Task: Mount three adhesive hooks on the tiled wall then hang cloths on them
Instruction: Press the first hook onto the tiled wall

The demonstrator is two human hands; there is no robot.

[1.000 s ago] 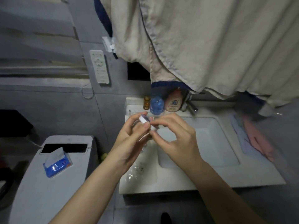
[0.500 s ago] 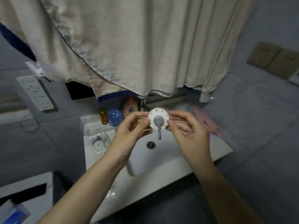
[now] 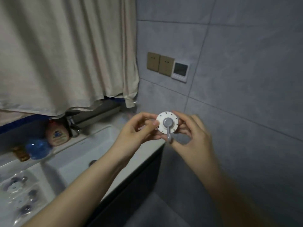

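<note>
Now: adhesive hook [image 3: 167, 124], round white disc with grey hook hanging down, held in the air before the grey tiled wall [image 3: 237, 79] | left hand [image 3: 136, 128] pinches disc's left edge | right hand [image 3: 191, 133] curls round its right side | white sink [image 3: 85, 154] below left | beige curtain [image 3: 65, 51] behind.

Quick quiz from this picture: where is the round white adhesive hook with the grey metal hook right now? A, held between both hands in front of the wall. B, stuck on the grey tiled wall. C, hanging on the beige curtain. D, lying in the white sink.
A: the round white adhesive hook is pinched at its edges by the left hand and the right hand, off the grey tiled wall.
</note>
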